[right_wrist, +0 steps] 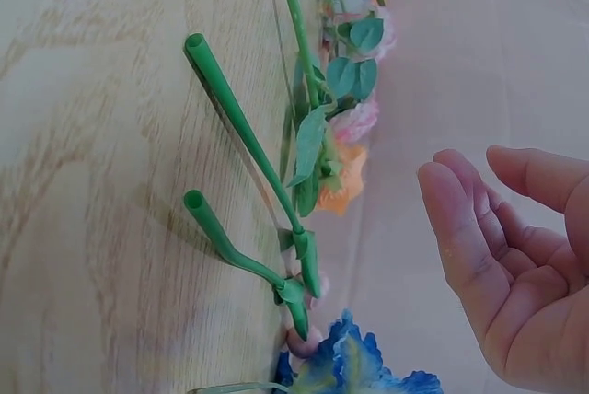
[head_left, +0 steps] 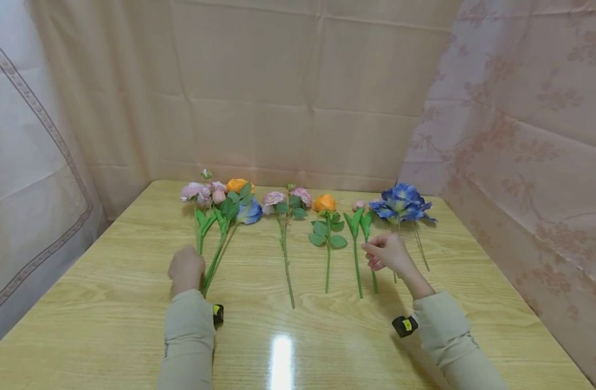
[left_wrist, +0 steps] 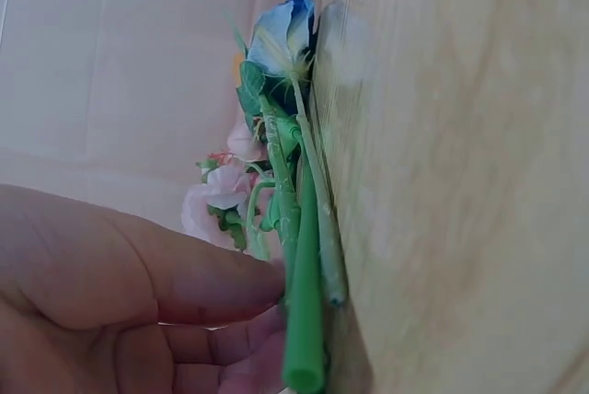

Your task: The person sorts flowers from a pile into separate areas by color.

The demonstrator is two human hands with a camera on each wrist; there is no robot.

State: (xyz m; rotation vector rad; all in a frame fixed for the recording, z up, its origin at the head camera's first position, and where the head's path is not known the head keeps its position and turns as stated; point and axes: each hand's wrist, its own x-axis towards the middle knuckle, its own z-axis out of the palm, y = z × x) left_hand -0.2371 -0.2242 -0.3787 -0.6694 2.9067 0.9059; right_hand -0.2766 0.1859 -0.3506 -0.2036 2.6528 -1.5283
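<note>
At the left, my left hand [head_left: 186, 267] grips the lower stem of a pale pink flower [head_left: 195, 190] on the table. The left wrist view has its thumb [left_wrist: 216, 279] against the stems; the grip is partly hidden behind them. Beside it lie a tulip stem [left_wrist: 305, 339], an orange rose [head_left: 238, 186] and a blue flower [head_left: 250, 211]. My right hand [head_left: 388, 252] hovers over two green-stemmed tulips [head_left: 355, 223], holding nothing. The right wrist view shows its thumb and index finger apart, with the tulip stems [right_wrist: 241, 122] off to the left.
Mid-table lie a pink flower stem [head_left: 285, 246] and another orange rose [head_left: 324, 203]. Large blue flowers [head_left: 401, 202] rest at the right. The wood-grain table [head_left: 288, 336] meets a beige curtain [head_left: 288, 108] behind and a patterned cloth [head_left: 532, 162] on the right.
</note>
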